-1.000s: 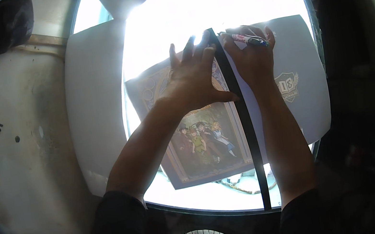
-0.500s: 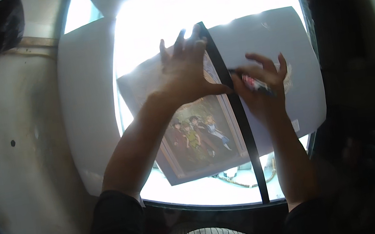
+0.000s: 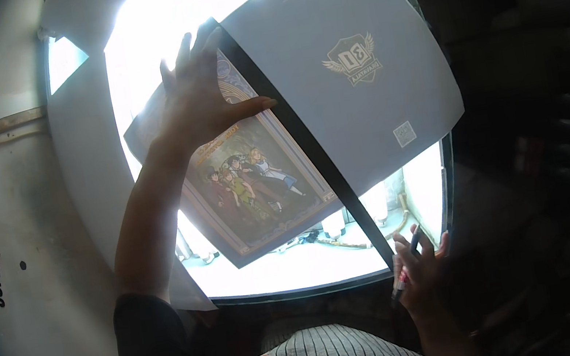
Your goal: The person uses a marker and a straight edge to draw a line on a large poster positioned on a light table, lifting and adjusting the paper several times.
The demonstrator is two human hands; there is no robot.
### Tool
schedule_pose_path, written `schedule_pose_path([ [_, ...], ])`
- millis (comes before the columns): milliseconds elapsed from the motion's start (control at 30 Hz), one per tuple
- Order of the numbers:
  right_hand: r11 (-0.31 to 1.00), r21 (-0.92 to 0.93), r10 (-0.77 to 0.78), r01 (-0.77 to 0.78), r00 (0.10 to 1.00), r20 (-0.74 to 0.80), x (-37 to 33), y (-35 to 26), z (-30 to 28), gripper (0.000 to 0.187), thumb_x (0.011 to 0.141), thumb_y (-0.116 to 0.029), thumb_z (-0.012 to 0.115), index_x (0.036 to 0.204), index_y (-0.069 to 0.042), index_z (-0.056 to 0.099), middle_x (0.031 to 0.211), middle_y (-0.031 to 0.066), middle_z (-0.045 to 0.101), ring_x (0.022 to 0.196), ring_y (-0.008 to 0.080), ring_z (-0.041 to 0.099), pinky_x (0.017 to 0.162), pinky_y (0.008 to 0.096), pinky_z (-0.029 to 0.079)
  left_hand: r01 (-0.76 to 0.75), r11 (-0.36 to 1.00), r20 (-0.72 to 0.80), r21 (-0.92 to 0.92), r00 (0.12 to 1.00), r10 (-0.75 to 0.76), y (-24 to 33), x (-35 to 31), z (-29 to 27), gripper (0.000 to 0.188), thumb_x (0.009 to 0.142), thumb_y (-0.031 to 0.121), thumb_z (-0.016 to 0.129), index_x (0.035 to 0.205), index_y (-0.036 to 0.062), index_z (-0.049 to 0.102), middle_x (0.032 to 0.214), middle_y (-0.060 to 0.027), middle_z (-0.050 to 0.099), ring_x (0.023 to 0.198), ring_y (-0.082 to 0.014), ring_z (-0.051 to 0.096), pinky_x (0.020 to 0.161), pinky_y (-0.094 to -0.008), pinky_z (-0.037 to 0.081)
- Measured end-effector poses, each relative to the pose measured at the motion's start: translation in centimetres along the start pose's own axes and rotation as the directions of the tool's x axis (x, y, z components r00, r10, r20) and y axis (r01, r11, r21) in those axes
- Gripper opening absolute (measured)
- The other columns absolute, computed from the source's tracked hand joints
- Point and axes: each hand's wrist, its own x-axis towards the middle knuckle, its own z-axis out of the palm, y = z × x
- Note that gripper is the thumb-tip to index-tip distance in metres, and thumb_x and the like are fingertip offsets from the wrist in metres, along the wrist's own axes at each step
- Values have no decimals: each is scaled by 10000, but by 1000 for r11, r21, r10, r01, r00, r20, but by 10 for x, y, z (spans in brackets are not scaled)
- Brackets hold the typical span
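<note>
1. Left hand (image 3: 203, 98) lies open, flat on the poster (image 3: 256, 182), pinning it to the lit tabletop (image 3: 298, 268).
2. Ruler (image 3: 306, 149) runs diagonally, upper left to lower right, its upper end nearer this hand.
3. Right hand (image 3: 420, 268) grips a pen (image 3: 403, 271) at the ruler's lower end.

What I can't make out from my feed

My left hand (image 3: 203, 98) covers the top of the illustrated poster (image 3: 252, 183), and the black ruler (image 3: 301, 139) hides its right border. Glare from the light table (image 3: 298, 268) washes out the small items lying on the glass. The pen (image 3: 403, 269) in my right hand (image 3: 422, 279) is mostly hidden by my fingers. The right side of my view is too dark to read.
</note>
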Motion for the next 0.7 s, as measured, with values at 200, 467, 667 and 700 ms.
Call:
schedule_pose_path([
  [200, 995, 95, 15, -7, 997, -75, -19, -8, 50, 409, 868, -129, 723, 1242, -187, 567, 1369, 22, 628, 1445, 339, 369, 1150, 702, 19, -72, 997, -156, -1, 985, 71, -10, -4, 16, 1215, 625, 743, 780, 1504, 48, 309, 1568, -226, 312, 1476, -411, 253, 1143, -704, 120],
  [467, 997, 40, -60, 64, 992, -111, -21, -3, 56, 441, 851, -89, 697, 1248, -222, 559, 1365, 5, 631, 1445, 315, 375, 1156, 700, 24, -137, 989, -240, -50, 963, 121, -12, -4, 17, 1158, 622, 713, 796, 1461, 30, 382, 1506, -250, 404, 1428, -435, 335, 1131, -708, 151],
  [667, 995, 51, -83, 89, 991, -104, -22, -2, 55, 441, 839, -109, 667, 1248, -232, 561, 1338, -8, 651, 1443, 297, 380, 1157, 698, 24, -138, 989, -233, -49, 965, 123, -11, -3, 15, 1110, 621, 695, 808, 1434, 43, 428, 1459, -243, 462, 1399, -441, 376, 1113, -732, 156],
  [700, 994, 61, -88, 94, 991, -99, -22, -2, 56, 444, 835, -110, 667, 1249, -232, 561, 1334, -11, 653, 1441, 298, 382, 1156, 699, 25, -152, 988, -247, -42, 959, 137, -12, -4, 15, 1094, 624, 690, 809, 1429, 50, 435, 1450, -237, 474, 1391, -440, 388, 1109, -737, 157],
])
